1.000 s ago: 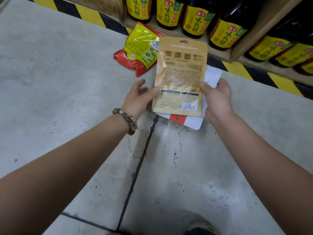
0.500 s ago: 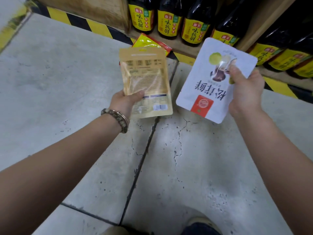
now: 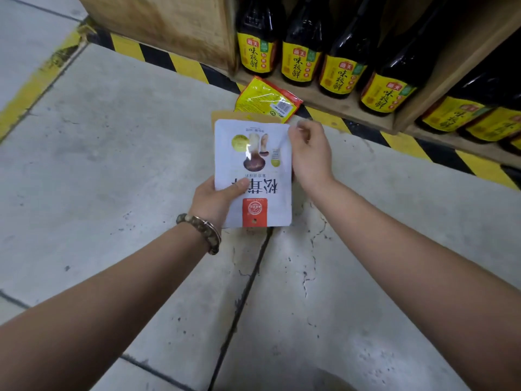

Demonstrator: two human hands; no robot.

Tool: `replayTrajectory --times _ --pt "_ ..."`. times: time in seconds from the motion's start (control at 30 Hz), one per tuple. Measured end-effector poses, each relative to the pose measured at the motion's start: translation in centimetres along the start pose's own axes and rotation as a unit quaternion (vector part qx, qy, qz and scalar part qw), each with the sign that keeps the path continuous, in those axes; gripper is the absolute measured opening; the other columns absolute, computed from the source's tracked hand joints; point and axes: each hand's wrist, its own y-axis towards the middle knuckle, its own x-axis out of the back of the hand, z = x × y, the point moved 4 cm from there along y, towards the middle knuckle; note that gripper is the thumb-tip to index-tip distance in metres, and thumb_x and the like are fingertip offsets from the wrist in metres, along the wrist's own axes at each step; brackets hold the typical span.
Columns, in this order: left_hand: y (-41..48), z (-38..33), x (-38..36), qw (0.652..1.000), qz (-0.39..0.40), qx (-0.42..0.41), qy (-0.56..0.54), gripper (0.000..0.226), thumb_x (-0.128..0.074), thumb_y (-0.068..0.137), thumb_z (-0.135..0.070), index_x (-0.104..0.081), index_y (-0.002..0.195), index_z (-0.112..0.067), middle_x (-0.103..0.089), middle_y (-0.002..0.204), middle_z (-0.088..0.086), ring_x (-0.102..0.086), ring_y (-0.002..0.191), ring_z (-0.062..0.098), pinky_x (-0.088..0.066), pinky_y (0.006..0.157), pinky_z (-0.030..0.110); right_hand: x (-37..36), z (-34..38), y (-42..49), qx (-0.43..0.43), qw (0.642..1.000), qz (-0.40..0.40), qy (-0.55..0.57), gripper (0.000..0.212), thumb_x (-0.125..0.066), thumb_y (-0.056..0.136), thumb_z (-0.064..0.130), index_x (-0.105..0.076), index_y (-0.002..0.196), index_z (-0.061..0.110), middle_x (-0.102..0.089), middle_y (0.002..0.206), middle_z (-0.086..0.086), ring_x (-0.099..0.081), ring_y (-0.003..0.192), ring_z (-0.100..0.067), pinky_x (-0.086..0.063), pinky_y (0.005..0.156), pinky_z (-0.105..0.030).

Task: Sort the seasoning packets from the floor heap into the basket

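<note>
Above a cracked concrete floor (image 3: 112,165), the left hand (image 3: 214,201) grips a white mushroom seasoning packet (image 3: 253,153), thumb across its front and a tan packet (image 3: 222,115) stacked behind, while the right hand (image 3: 310,156) pinches its far right corner; a yellow packet (image 3: 265,100) lies against the shelf (image 3: 324,101) of soy sauce bottles (image 3: 301,52).

A white plastic pouch printed with mushrooms (image 3: 253,165) covers nearly all of a tan paper-coloured pouch (image 3: 225,115), leaving only its top edge showing. The left hand (image 3: 214,198) shows just its thumb, with the fingers hidden behind. On the right hand (image 3: 311,156), the fingertips (image 3: 300,127) blur at the white pouch's corner, so the grip is unclear. Dark glass sauce bottles with yellow labels (image 3: 301,60) are cut off at the top edge.
</note>
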Motion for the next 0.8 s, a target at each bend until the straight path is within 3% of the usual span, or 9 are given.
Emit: replayTrajectory --times 0.07,0.13,0.23,0.3,0.37,0.5,0.63,0.7,0.8 --pt "0.4 0.2 1.7 0.999 -0.03 0.007 -0.015 0.018 -0.075 0.077 -0.014 -0.068 0.094 -0.015 -0.074 0.093 0.009 -0.07 0.085 0.029 -0.057 0.074 0.039 -1.0 0.0 2.4 0.04 0.983 0.034 -0.175 0.048 -0.052 0.095 0.034 -0.042 0.137 0.015 -0.047 0.135 -0.01 -0.043 0.125 -0.026 -0.036 0.099 -0.035" --pt "0.7 0.4 3.0 0.998 -0.05 0.014 -0.021 0.014 -0.071 0.08 -0.014 -0.068 0.094 -0.016 -0.074 0.089 0.006 -0.071 0.081 0.027 -0.057 0.07 0.037 -2.6 -0.3 4.0 0.083 0.934 0.09 -0.335 0.065 -0.051 0.093 0.043 -0.024 0.148 0.022 -0.024 0.154 -0.012 -0.02 0.141 -0.031 -0.025 0.111 -0.044" --pt "1.0 1.0 4.4 0.996 -0.075 0.028 -0.027 0.013 -0.07 0.081 -0.014 -0.068 0.093 -0.016 -0.074 0.092 0.007 -0.07 0.081 0.028 -0.057 0.074 0.04 -5.1 -1.9 4.9 0.103 0.876 0.163 -0.441 0.077 -0.051 0.092 0.047 -0.006 0.152 0.03 0.004 0.16 -0.008 0.004 0.147 -0.03 -0.002 0.118 -0.052" --pt "1.2 1.4 4.8 0.995 -0.079 0.041 -0.041 0.013 -0.07 0.081 -0.013 -0.068 0.094 -0.015 -0.074 0.093 0.008 -0.07 0.082 0.029 -0.057 0.075 0.041 -6.1 -3.6 5.0 0.082 0.852 0.205 -0.474 0.082 -0.05 0.09 0.053 0.0 0.151 0.032 0.011 0.159 -0.008 0.01 0.146 -0.03 0.003 0.116 -0.054" --pt "1.4 1.8 5.2 0.994 -0.083 0.049 -0.046 0.014 -0.069 0.081 -0.013 -0.068 0.095 -0.014 -0.074 0.094 0.008 -0.07 0.084 0.031 -0.056 0.076 0.043 -6.6 -4.8 4.8 0.072 0.846 0.22 -0.479 0.084 -0.048 0.089 0.059 0.002 0.151 0.032 0.01 0.159 -0.009 0.011 0.146 -0.031 0.002 0.115 -0.056" --pt "1.7 2.2 5.9 0.993 -0.094 0.063 -0.047 0.017 -0.07 0.081 -0.016 -0.068 0.098 -0.014 -0.073 0.097 0.009 -0.069 0.087 0.033 -0.054 0.081 0.048 -6.6 -4.5 4.8 0.134 0.846 0.158 -0.491 0.083 -0.047 0.086 0.065 -0.009 0.151 0.03 0.007 0.16 -0.007 0.009 0.147 -0.028 0.002 0.115 -0.055" --pt "2.2 2.3 6.4 0.99 -0.114 0.059 -0.061 0.015 -0.071 0.08 -0.015 -0.067 0.094 -0.015 -0.073 0.096 0.008 -0.069 0.085 0.031 -0.055 0.076 0.043 -9.0 -3.2 5.2 0.176 0.822 0.218 -0.496 0.084 -0.05 0.087 0.059 -0.001 0.151 0.034 0.009 0.16 -0.004 0.009 0.146 -0.029 0.0 0.115 -0.056" --pt "2.5 2.2 6.7 0.988 -0.125 0.056 -0.066 0.013 -0.071 0.08 -0.015 -0.067 0.092 -0.016 -0.073 0.092 0.006 -0.069 0.083 0.03 -0.056 0.074 0.042 -10.0 -2.7 5.8 0.191 0.812 0.209 -0.511 0.076 -0.049 0.09 0.053 -0.008 0.151 0.033 -0.001 0.16 -0.006 0.0 0.147 -0.031 -0.002 0.115 -0.056" --pt "2.7 2.3 7.3 0.986 -0.138 0.06 -0.073 0.011 -0.07 0.082 -0.014 -0.066 0.092 -0.016 -0.072 0.094 0.007 -0.069 0.082 0.029 -0.056 0.076 0.043 -10.9 -2.0 6.4 0.236 0.797 0.134 -0.54 0.051 -0.051 0.094 0.035 -0.035 0.141 0.025 -0.032 0.15 -0.012 -0.028 0.137 -0.034 -0.012 0.114 -0.051"
